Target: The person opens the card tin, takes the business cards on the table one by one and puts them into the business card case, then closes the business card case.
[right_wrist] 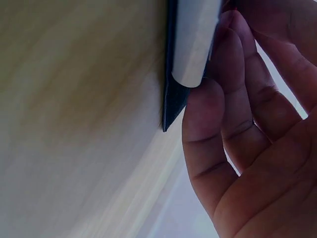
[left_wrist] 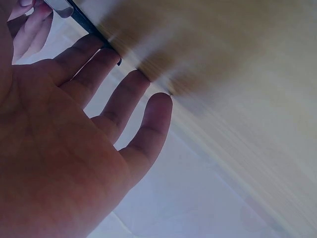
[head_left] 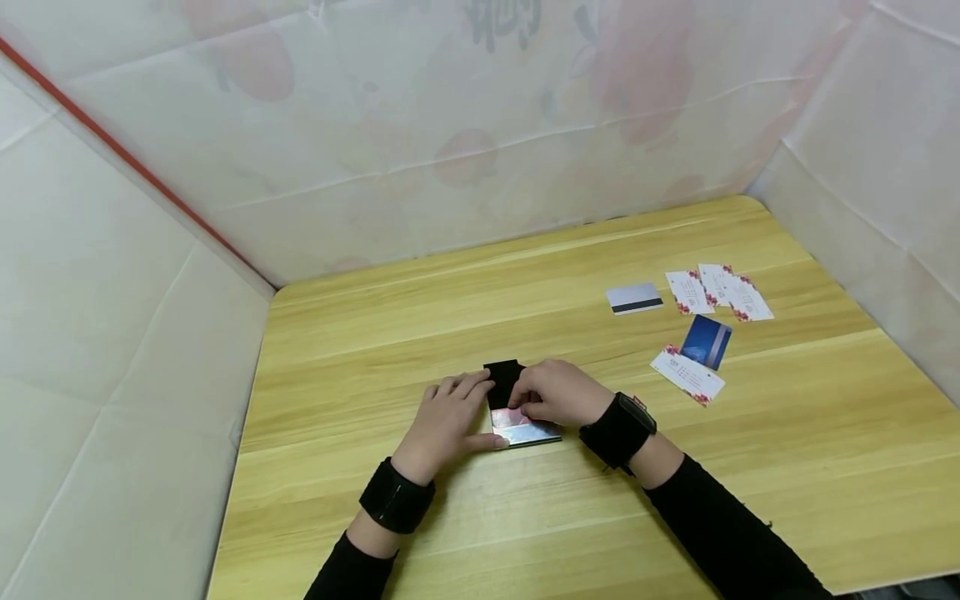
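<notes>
Black card holder [head_left: 504,379] lies near the front middle of the wooden table [head_left: 450,308], with a shiny silvery card [head_left: 525,431] at its near end, overlapping it. The right hand [head_left: 558,393] has its fingers curled, and they pinch the silvery card at its edge; the right wrist view shows the fingertips [right_wrist: 213,114] pressed against the card's rounded corner [right_wrist: 190,74], with the dark edge of the holder [right_wrist: 171,109] just beneath it. The left hand [head_left: 446,421] lies with straight, slightly spread fingers; its fingertips [left_wrist: 106,54] touch the holder's dark edge [left_wrist: 86,25] from the left side, and the thumb reaches toward the card's near edge (the palm seems to hover just off the wood, though that is hard to judge).

Both wrists wear black bands [head_left: 396,496] over black sleeves [head_left: 731,533].

Well apart, toward the far right of the table, lie loose cards: a grey card with a black stripe [head_left: 634,299], three overlapping white flowered cards [head_left: 720,292], a blue card [head_left: 707,341] and, touching it, another white flowered card [head_left: 687,375]. Pale sheeting [head_left: 450,150] walls the table in.
</notes>
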Motion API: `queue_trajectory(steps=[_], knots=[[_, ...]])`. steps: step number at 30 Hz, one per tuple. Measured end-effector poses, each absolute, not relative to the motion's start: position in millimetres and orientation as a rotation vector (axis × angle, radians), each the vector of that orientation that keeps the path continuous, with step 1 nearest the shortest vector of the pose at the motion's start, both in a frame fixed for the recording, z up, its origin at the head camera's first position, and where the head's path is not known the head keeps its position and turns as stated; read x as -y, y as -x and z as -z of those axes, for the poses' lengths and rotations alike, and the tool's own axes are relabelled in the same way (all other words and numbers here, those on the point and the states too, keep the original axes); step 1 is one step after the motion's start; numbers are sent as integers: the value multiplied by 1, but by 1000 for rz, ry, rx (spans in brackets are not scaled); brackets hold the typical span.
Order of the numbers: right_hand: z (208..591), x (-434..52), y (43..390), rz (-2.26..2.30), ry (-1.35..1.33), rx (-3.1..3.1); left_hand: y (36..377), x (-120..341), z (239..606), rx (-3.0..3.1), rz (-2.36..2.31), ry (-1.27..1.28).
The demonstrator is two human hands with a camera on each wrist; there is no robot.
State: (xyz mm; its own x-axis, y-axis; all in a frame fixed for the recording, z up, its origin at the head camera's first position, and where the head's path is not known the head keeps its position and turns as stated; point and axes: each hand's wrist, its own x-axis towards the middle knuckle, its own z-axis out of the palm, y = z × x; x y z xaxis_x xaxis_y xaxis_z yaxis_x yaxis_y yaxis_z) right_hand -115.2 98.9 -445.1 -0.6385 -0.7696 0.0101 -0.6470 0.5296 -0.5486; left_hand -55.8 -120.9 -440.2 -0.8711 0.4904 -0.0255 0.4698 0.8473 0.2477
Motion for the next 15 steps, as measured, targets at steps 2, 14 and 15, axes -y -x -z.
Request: queue_trajectory(steps=[2, 14, 15], knots=[[446, -99, 115, 758, 1193, -2535, 56, 121, 441, -2934, -357, -766], [443, -96, 112, 703, 1137, -2556, 56, 121, 440, -2921, -348, -756], [443, -96, 112, 706, 1141, -2557, 56, 121, 440, -2920, -348, -754]])
